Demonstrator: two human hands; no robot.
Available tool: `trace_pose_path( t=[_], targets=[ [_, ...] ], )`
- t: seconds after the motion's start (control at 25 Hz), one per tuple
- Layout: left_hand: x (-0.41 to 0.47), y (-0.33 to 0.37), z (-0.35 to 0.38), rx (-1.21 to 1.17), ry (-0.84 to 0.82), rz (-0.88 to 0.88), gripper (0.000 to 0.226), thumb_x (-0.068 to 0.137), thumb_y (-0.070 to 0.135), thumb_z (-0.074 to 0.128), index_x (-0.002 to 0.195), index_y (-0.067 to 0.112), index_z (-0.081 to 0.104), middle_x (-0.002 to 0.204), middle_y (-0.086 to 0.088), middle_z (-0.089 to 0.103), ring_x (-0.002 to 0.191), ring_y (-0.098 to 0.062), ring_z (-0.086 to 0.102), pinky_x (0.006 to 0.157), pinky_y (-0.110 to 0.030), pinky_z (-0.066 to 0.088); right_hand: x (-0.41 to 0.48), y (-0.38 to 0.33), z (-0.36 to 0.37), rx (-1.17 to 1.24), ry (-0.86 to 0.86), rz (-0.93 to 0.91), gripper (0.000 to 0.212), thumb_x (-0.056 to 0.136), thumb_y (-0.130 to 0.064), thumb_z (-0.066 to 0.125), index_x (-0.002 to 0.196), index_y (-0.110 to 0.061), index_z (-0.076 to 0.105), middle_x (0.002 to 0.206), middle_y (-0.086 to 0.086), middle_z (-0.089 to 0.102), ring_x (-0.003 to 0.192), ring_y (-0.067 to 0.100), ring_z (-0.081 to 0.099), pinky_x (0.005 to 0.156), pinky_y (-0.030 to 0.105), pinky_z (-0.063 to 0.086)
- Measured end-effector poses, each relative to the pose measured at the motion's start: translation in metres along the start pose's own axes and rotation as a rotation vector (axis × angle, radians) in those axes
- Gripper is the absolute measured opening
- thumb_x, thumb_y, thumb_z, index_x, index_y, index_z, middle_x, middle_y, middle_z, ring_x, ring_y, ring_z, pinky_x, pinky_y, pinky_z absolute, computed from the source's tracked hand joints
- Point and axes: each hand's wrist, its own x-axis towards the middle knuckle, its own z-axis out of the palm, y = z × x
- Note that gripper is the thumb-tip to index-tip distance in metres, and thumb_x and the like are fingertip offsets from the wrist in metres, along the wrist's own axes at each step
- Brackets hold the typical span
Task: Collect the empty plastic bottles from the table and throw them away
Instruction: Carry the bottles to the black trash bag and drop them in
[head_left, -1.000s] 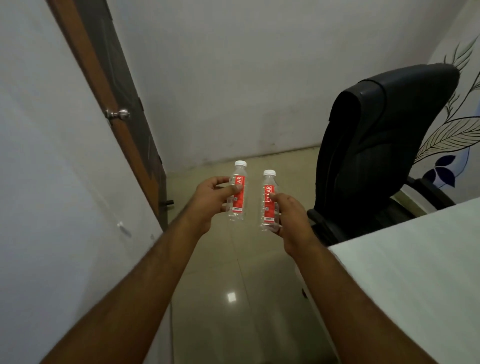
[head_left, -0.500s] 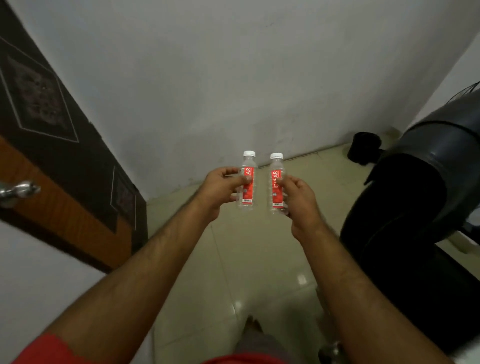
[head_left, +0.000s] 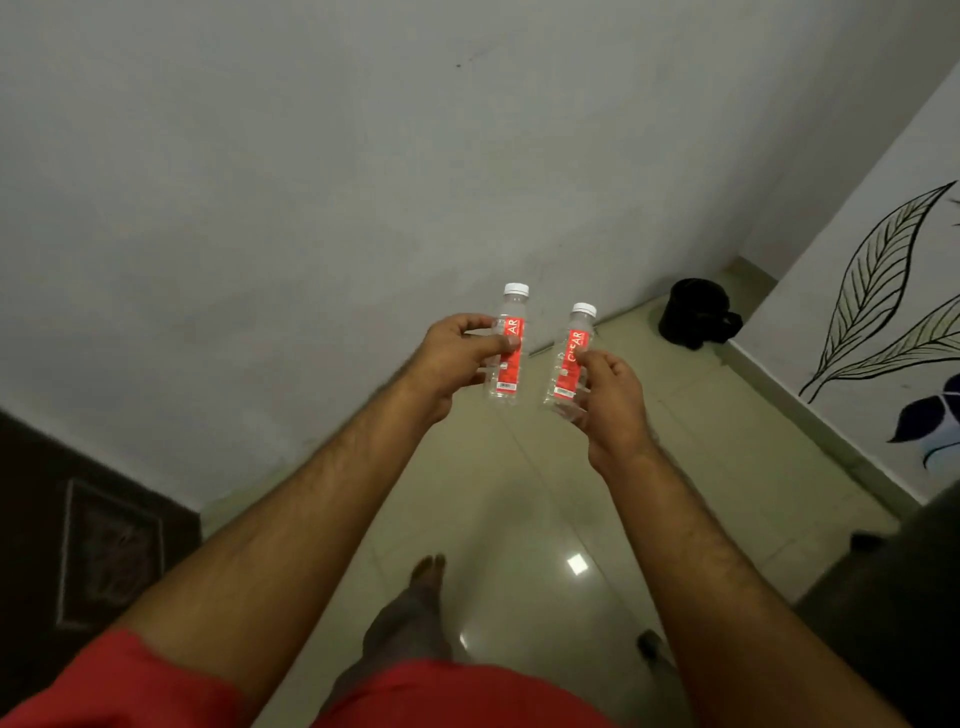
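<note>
Head view, left hand (head_left: 457, 358) fingers (head_left: 501, 344) curled around left bottle (head_left: 510, 345), right hand (head_left: 610, 400) gripping right bottle (head_left: 571, 358)

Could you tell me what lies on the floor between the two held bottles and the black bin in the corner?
Nothing: the head view shows only bare tiled floor between the bottles and the black bin.

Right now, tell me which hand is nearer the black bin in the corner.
Right. The right hand, holding a bottle, is on the bin's side, below and left of it. The left hand, with the other bottle, is farther left.
</note>
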Motion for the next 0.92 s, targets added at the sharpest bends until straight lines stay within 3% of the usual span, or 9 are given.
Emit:
trace_pose_path(
  t=[0.24, 0.36, 0.48, 0.76, 0.92],
  targets=[
    [0.197, 0.075, 0.034, 0.083, -0.178, -0.055, 0.044, 0.080, 0.019, 0.077, 0.120, 0.013, 0.059, 0.101, -0.005, 0.071, 0.080, -0.016, 0.069, 0.063, -0.029, 0.054, 0.155, -0.064, 0.027, -0.005, 0.212, -0.020, 0.038, 0.094, -0.024, 0.062, 0.127, -0.006, 0.055, 0.096, 0.008, 0.068, 0.074, 0.017, 0.067, 0.057, 0.030, 0.057],
    [0.284, 0.101, 0.090, 0.119, -0.294, -0.054, 0.037, 0.082, 0.019, 0.075, 0.116, 0.014, 0.060, 0.092, 0.000, 0.070, 0.075, -0.012, 0.069, 0.059, -0.025, 0.054, 0.235, -0.092, 0.008, 0.050, 0.321, -0.040, 0.037, 0.092, -0.025, 0.065, 0.122, -0.006, 0.056, 0.096, 0.010, 0.068, 0.072, 0.019, 0.067, 0.062, 0.035, 0.057],
    [0.371, 0.110, 0.159, 0.173, -0.388, -0.051, 0.036, 0.083, 0.021, 0.074, 0.116, 0.016, 0.061, 0.097, -0.002, 0.071, 0.081, -0.014, 0.070, 0.062, -0.026, 0.055, 0.324, -0.113, -0.025, 0.073, 0.392, -0.035, 0.033, 0.093, -0.028, 0.065, 0.119, -0.010, 0.057, 0.102, 0.010, 0.070, 0.084, 0.024, 0.070, 0.073, 0.042, 0.060],
    [0.559, 0.129, 0.347, 0.231, -0.436, -0.220, 0.007, 0.090, 0.023, 0.063, 0.091, 0.020, 0.069, 0.096, -0.009, 0.068, 0.084, -0.025, 0.063, 0.073, -0.034, 0.053, 0.543, -0.186, -0.135, 0.079, 0.457, 0.100, 0.023, 0.091, -0.024, 0.067, 0.107, -0.009, 0.061, 0.085, 0.008, 0.067, 0.062, 0.016, 0.064, 0.048, 0.026, 0.053],
    [0.655, 0.142, 0.424, 0.294, -0.418, -0.283, 0.014, 0.092, 0.020, 0.055, 0.101, 0.019, 0.065, 0.096, -0.007, 0.066, 0.082, -0.020, 0.064, 0.065, -0.030, 0.055, 0.645, -0.226, -0.177, 0.044, 0.483, 0.166, 0.028, 0.092, -0.029, 0.066, 0.109, -0.007, 0.063, 0.092, 0.011, 0.068, 0.067, 0.016, 0.065, 0.055, 0.027, 0.053]
  ],
)
